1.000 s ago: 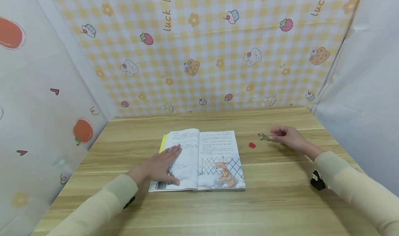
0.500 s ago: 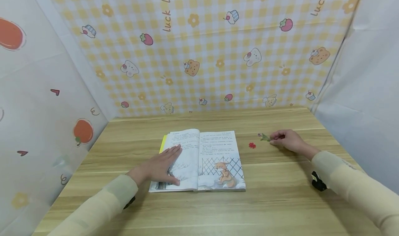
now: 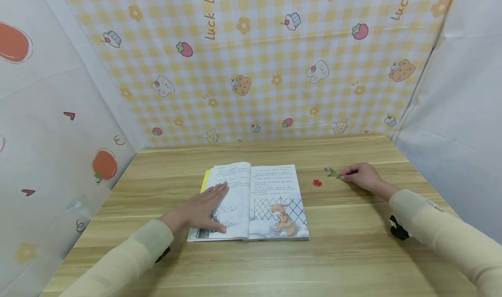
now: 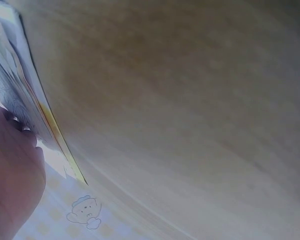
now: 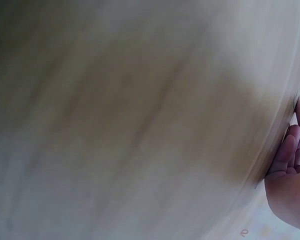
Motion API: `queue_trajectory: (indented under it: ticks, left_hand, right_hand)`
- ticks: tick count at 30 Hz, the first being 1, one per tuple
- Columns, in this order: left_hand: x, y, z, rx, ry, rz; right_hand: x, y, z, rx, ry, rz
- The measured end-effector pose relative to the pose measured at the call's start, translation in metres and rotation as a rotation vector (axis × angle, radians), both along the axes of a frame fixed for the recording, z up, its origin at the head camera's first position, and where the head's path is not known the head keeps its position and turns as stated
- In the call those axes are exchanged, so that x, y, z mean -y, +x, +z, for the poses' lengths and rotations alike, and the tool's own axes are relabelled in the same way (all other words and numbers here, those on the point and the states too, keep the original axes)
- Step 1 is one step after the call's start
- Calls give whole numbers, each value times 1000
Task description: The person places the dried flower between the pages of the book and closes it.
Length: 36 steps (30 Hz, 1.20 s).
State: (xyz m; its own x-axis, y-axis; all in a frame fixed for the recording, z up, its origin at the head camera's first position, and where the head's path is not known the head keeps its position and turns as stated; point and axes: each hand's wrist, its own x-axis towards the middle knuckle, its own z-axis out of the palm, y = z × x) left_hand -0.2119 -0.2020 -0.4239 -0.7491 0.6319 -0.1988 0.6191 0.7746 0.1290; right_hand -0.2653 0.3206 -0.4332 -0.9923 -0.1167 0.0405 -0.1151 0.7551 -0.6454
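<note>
An open book (image 3: 270, 183) with printed text and a fox picture lies on the wooden table. My left hand (image 3: 201, 207) rests flat on its left page, fingers straight and thumb spread. In the left wrist view, part of the left hand (image 4: 15, 170) shows against the page edges. To the right of the book, my right hand (image 3: 364, 176) pinches the stem end of a small purple flower sprig (image 3: 332, 172) with green leaves, low at the table. A little red flower (image 3: 317, 183) lies between the book and that sprig. The right wrist view catches curled fingers (image 5: 285, 150) and a bit of green.
The wooden table (image 3: 274, 271) extends around the book on all sides. A yellow checked cloth wall (image 3: 259, 101) stands behind it. White cloth walls (image 3: 462, 105) close off the left and right.
My right hand has shifted slightly, its fingers closing in on the sprig's stem end. The left hand, the book and the red flower stay in place.
</note>
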Motion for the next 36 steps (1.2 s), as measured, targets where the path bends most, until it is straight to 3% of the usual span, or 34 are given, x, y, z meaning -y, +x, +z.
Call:
queue_trajectory:
  ticks: [25,36]
  left_hand:
    - [0,-1,-2,0,6,1]
    - [1,-1,-2,-5,11,0]
  right_hand:
    - [3,1,-3,-21,-3,0]
    - [8,2,-2,-81,30,9]
